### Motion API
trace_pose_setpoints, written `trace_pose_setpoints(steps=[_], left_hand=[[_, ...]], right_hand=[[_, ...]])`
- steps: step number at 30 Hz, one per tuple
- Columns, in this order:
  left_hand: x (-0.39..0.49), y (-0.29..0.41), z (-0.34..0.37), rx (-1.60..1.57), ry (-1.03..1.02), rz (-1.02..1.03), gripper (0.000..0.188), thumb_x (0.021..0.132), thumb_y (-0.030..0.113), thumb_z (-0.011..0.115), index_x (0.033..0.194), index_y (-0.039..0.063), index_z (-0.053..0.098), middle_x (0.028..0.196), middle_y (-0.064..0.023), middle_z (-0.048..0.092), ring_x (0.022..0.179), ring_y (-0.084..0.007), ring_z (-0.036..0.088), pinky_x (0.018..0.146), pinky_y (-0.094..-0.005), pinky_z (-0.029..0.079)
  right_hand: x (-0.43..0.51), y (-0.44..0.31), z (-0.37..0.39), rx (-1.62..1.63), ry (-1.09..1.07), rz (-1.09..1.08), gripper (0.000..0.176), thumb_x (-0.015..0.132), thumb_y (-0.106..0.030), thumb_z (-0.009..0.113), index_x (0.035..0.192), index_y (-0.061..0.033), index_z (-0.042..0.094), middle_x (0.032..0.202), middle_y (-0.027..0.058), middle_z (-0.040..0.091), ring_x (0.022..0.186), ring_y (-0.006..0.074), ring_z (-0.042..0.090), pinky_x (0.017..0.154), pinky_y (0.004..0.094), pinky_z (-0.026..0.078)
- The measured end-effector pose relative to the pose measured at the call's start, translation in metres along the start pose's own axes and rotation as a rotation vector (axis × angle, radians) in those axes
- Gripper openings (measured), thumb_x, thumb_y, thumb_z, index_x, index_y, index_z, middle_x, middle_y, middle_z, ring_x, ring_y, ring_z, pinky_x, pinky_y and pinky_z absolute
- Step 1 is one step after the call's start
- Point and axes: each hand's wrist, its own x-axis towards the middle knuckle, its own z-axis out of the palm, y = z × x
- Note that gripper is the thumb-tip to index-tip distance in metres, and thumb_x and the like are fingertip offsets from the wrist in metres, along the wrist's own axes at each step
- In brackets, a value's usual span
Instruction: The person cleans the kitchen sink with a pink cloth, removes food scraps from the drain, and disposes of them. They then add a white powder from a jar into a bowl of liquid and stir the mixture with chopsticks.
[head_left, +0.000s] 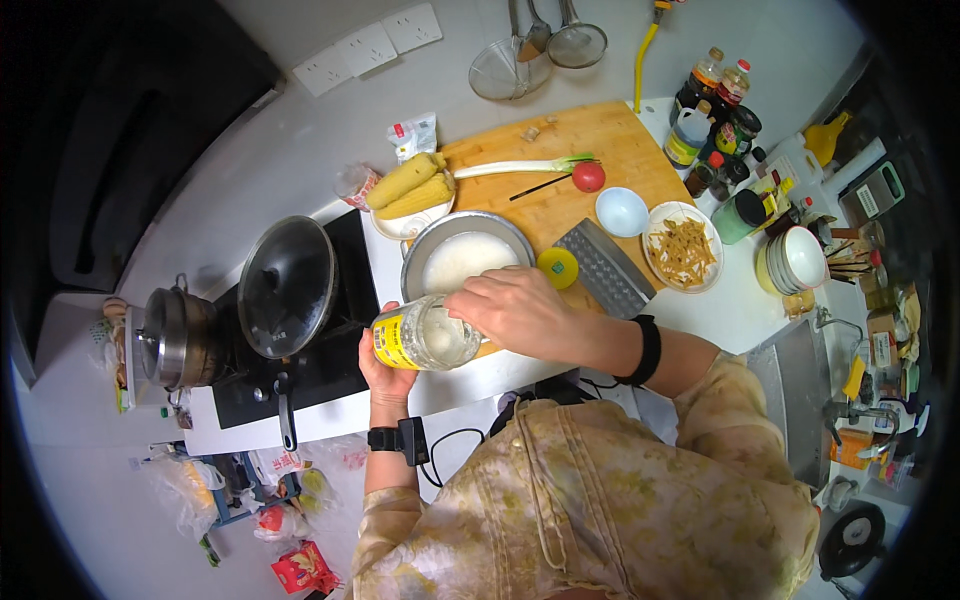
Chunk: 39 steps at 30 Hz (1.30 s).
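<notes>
My left hand grips a glass jar with a yellow label, held tilted in front of the counter. White matter shows inside the jar. My right hand is at the jar's upper side with its fingers bent together; whether they hold anything is hidden. Just beyond both hands stands a metal bowl of cloudy white liquid with pale matter in it. A yellow lid lies on the wooden cutting board, beside a cleaver with a dimpled blade.
Corn cobs, a leek, a tomato and a light blue bowl stand at the back. Right are a plate of brown strips, bottles and a sink. A lidded pan sits on the left cooktop.
</notes>
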Motion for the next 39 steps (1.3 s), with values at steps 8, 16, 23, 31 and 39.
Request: trace_pose_setpoints(steps=[8,16,23,31,39], left_hand=[[0.001,0.003,-0.007,0.078,0.028,-0.055,0.058,0.09,0.046,0.058,0.13,0.005,0.054,0.122,-0.0168,0.063,0.111,-0.0309,0.063,0.096,-0.0449,0.052],[-0.003,-0.002,-0.01,0.021,0.095,-0.053,0.055,0.091,0.048,0.057,0.129,0.007,0.056,0.123,-0.016,0.064,0.109,-0.0303,0.065,0.089,-0.0456,0.055],[0.0,-0.008,-0.02,0.053,0.123,-0.048,0.056,0.093,0.053,0.051,0.131,0.012,0.055,0.125,-0.013,0.062,0.111,-0.0311,0.064,0.086,-0.0518,0.057],[-0.011,-0.007,-0.025,-0.024,0.255,-0.031,0.059,0.092,0.055,0.05,0.13,0.01,0.055,0.122,-0.0155,0.064,0.109,-0.0328,0.065,0.085,-0.05,0.058],[-0.027,0.004,-0.056,0.005,0.421,-0.034,0.067,0.089,0.062,0.052,0.134,0.012,0.053,0.13,-0.0129,0.06,0.118,-0.0336,0.059,0.092,-0.0522,0.052]], right_hand=[[-0.002,0.004,0.019,0.381,-0.214,0.388,0.018,0.089,-0.019,0.062,0.087,-0.0018,0.067,0.079,0.0201,0.067,0.078,0.0317,0.069,0.068,0.0419,0.053],[-0.013,0.03,0.034,0.852,-0.163,0.706,0.022,0.092,-0.019,0.063,0.091,0.0016,0.07,0.069,0.012,0.065,0.063,0.0166,0.059,0.062,0.0342,0.048],[-0.018,0.04,0.042,0.842,-0.235,0.829,0.022,0.096,-0.018,0.062,0.099,0.0014,0.071,0.075,0.0024,0.065,0.069,0.0063,0.053,0.062,0.0261,0.044],[-0.015,0.053,0.017,1.018,-0.174,1.019,0.023,0.094,-0.022,0.062,0.094,-0.0019,0.073,0.068,-0.0043,0.054,0.06,0.0055,0.044,0.052,0.0246,0.035],[-0.011,0.067,-0.01,0.909,-0.081,1.08,0.026,0.093,-0.025,0.062,0.097,-0.0015,0.073,0.068,-0.0037,0.052,0.062,0.0056,0.044,0.054,0.0246,0.035]])
